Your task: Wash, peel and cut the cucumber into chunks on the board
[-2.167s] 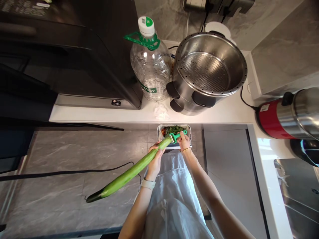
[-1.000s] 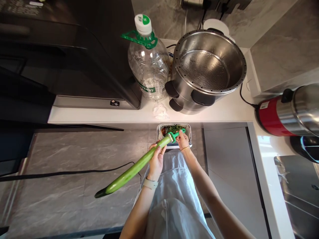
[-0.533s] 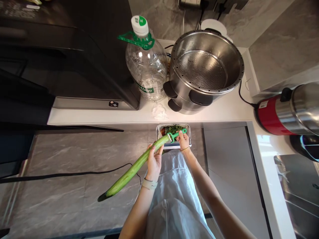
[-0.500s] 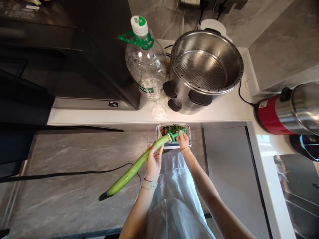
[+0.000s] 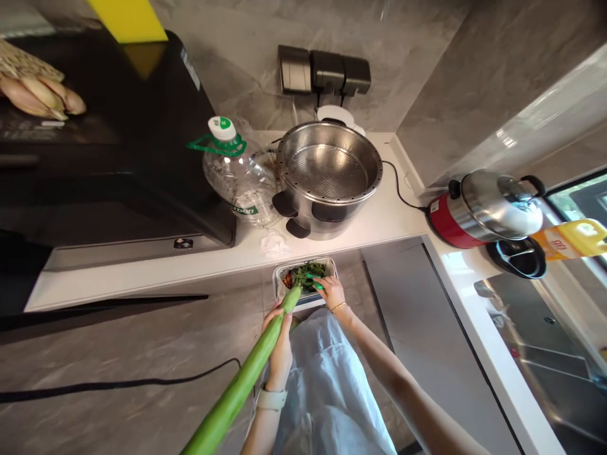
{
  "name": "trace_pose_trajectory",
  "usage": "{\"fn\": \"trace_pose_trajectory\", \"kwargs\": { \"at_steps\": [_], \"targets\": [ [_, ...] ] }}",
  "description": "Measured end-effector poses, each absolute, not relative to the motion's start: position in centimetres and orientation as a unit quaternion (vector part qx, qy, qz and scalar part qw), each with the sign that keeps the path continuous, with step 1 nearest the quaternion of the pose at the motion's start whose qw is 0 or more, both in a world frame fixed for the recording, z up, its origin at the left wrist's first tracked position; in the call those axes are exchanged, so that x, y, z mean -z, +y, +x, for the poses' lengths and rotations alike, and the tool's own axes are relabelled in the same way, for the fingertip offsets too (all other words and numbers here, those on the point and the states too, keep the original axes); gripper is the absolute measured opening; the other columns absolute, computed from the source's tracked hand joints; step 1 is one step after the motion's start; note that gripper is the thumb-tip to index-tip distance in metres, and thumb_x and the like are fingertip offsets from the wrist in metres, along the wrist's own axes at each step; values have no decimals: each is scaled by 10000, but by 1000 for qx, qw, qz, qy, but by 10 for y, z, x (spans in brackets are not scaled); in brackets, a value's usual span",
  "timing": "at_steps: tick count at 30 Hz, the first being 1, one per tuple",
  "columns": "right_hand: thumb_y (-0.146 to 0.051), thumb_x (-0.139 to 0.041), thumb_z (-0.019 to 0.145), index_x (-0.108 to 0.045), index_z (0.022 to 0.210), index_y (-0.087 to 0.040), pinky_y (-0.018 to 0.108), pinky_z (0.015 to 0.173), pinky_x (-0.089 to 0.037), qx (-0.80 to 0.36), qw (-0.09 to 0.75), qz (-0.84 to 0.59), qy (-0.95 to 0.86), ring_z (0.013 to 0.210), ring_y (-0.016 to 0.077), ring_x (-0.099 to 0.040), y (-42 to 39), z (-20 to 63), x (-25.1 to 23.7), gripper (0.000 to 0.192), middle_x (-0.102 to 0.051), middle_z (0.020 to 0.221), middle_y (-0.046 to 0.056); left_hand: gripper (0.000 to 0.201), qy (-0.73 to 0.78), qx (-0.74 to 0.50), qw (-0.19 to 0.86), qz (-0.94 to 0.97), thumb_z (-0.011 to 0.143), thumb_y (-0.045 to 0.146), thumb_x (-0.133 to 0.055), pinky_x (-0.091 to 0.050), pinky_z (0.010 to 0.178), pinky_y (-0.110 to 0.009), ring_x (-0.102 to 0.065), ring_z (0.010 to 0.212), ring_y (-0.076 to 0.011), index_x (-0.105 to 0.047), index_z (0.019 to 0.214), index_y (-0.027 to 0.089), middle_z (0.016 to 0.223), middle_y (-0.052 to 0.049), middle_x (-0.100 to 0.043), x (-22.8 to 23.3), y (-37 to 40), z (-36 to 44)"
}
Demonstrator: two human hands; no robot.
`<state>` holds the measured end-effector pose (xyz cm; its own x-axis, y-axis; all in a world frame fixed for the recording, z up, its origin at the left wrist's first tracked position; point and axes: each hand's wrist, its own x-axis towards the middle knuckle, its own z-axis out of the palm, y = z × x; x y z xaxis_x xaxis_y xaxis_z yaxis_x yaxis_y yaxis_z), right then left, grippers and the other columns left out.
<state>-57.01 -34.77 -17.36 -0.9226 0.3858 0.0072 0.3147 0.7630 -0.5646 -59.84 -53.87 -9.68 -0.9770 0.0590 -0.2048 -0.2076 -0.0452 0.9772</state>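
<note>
My left hand [image 5: 279,335] is wrapped round a long, pale green luffa-like gourd [image 5: 239,382]. The gourd slants from the lower left, where its far end runs out of view, up to a tip at the bin's front rim. My right hand [image 5: 331,292] grips a green peeler [image 5: 317,283] beside that tip, over the bin. Whether the blade touches the gourd cannot be made out. Below the peeler, a white-rimmed waste bin [image 5: 336,270] holds green leaves [image 5: 310,270] and reddish scraps.
On the white counter [image 5: 251,253] stand a large clear plastic bottle [image 5: 241,183], a steel steamer pot [image 5: 327,218] and a red-and-steel cooker [image 5: 455,221]. A sink [image 5: 531,328] lies right. Garlic-like bulbs [image 5: 38,95] rest on a black appliance [image 5: 142,158]. A black cord [image 5: 118,383] crosses the left side.
The camera view has tilted up, bringing in the wall sockets and bulbs. The gourd has turned steeper, its dark end now out of view. The peeler has dropped off the gourd's upper side towards the bin.
</note>
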Motion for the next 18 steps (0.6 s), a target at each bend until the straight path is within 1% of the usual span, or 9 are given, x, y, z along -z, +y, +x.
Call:
{"fn": "trace_pose_trajectory", "kwargs": {
  "at_steps": [3,5,7,8,9,11,14,16,18],
  "targets": [
    [-359,-572,880,-710,1043,-241,315,816,-440,-349,128,-242,-896,872,206,-603,-345,-565,165,244,-689,860,59,263,699,-711,78,-21,786,378,-680,-393,1070,-431,-543,1198,-230,-560,944,206,1248,-76,-588,88,-527,-590],
    [-407,-587,849,-710,909,-212,303,773,-452,-429,203,-327,-817,814,190,-603,-340,-560,156,238,-677,825,52,267,699,-709,93,-1,792,381,-674,-408,1058,-428,-552,1188,-231,-561,959,206,1241,-78,-594,80,-518,-582],
    [-462,-576,818,-654,778,-192,285,698,-463,-527,281,-431,-676,729,168,-597,-331,-552,143,284,-656,774,41,267,699,-706,114,24,798,383,-670,-437,1032,-417,-559,1180,-234,-564,966,203,1233,-81,-599,69,-508,-572],
    [-482,-574,797,-613,731,-192,277,654,-465,-579,307,-470,-591,680,157,-591,-325,-547,135,301,-644,739,31,262,700,-702,122,42,802,381,-667,-449,1020,-412,-560,1179,-236,-567,965,202,1233,-83,-599,64,-502,-565],
    [-493,-578,774,-573,705,-195,272,623,-467,-630,325,-492,-506,643,150,-589,-316,-541,126,305,-636,710,21,252,702,-697,128,62,807,376,-663,-455,1014,-408,-558,1181,-237,-569,961,200,1235,-84,-597,58,-495,-559],
    [-482,-611,721,-521,697,-205,274,602,-484,-710,350,-488,-368,613,147,-603,-295,-522,105,293,-631,671,2,228,706,-685,135,115,814,358,-658,-455,1016,-406,-551,1189,-238,-570,952,199,1245,-86,-589,47,-477,-543],
    [-426,-679,656,-496,703,-210,275,585,-506,-754,388,-450,-278,559,141,-605,-250,-475,74,287,-592,582,-40,201,701,-673,139,193,823,330,-648,-463,1003,-405,-557,1176,-228,-564,950,199,1256,-88,-580,31,-433,-516],
    [-398,-705,638,-506,725,-208,265,554,-507,-752,409,-439,-273,510,127,-585,-212,-431,57,289,-560,543,-64,188,687,-677,127,231,824,324,-645,-470,986,-409,-566,1159,-225,-561,937,200,1240,-86,-589,21,-391,-495],
    [-398,-716,632,-529,765,-203,259,526,-507,-730,430,-444,-291,477,114,-566,-163,-380,46,302,-562,554,-70,177,670,-691,102,251,818,315,-651,-464,988,-422,-571,1151,-227,-565,923,202,1210,-80,-605,10,-342,-471]
  ]
}}
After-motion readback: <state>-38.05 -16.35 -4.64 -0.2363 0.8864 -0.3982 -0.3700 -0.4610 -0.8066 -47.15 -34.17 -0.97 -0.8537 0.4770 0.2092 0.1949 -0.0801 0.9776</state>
